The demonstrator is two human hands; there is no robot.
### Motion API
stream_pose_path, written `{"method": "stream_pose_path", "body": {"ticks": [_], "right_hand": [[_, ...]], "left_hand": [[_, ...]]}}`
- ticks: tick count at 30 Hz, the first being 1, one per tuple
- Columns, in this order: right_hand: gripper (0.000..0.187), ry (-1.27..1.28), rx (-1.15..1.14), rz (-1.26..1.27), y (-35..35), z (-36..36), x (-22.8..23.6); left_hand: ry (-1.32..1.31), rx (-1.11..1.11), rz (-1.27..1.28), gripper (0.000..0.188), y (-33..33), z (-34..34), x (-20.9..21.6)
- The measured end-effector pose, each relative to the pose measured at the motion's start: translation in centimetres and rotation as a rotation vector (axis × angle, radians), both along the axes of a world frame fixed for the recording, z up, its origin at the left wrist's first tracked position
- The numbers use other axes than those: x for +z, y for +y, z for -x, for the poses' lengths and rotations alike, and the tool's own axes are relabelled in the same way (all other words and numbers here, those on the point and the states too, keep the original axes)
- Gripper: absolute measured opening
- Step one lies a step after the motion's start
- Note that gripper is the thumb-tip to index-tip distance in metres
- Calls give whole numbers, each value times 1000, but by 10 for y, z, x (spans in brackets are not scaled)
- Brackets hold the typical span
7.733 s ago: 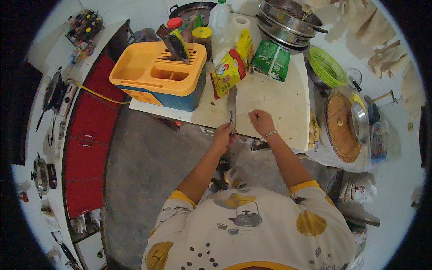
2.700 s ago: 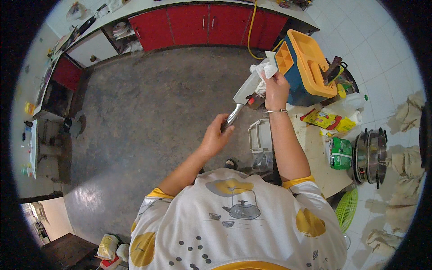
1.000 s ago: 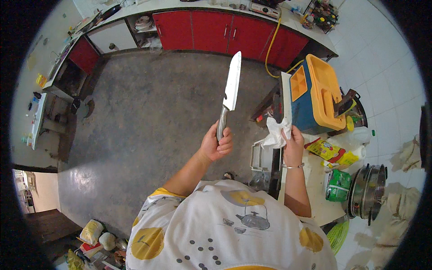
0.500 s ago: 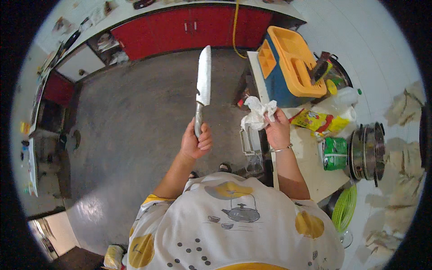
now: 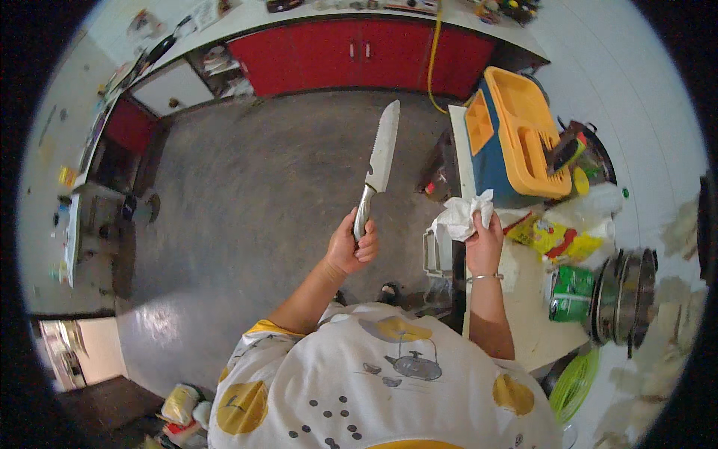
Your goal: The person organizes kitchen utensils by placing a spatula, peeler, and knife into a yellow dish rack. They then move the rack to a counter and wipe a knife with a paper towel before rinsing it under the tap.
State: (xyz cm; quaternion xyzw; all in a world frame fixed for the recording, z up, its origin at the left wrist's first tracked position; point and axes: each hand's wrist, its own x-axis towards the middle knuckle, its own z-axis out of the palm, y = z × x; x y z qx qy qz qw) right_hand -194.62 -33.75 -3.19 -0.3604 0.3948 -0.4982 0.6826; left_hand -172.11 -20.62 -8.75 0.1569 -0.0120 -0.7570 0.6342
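Note:
Gripped by its metal handle, a large kitchen knife (image 5: pixel 384 150) points up and away from me over the floor. My left hand (image 5: pixel 354 243) is closed around that handle; the broad blade has a serrated section along its left edge. A crumpled white tissue (image 5: pixel 458 218) is pinched in my right hand (image 5: pixel 485 238), at the left edge of the side counter (image 5: pixel 501 288). The knife and the tissue are well apart.
On the side counter stand a blue and orange box (image 5: pixel 516 142), a yellow packet (image 5: pixel 550 236), a green packet (image 5: pixel 571 293) and stacked metal pots (image 5: pixel 624 299). A green plastic basket (image 5: pixel 574 385) sits nearer me. Red cabinets (image 5: pixel 314 60) line the far wall.
The view has shifted, so the surroundings sit further right and lower. Both hands keep their holds; the knife now leans slightly more to the right.

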Motion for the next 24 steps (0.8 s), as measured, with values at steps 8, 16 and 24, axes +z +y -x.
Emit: {"method": "stream_pose_path", "body": {"ticks": [8,16,24], "right_hand": [[26,315,256,498,-20,-55,-60],[16,721,731,1205,15,-186,-64],[16,542,526,1075,-42,-266,-12]], "left_hand": [[59,145,-52,43,5,3,-30],[-509,573,-389,37,0,-23,-63],[-119,567,-255,46,34,-103,-53]]}}
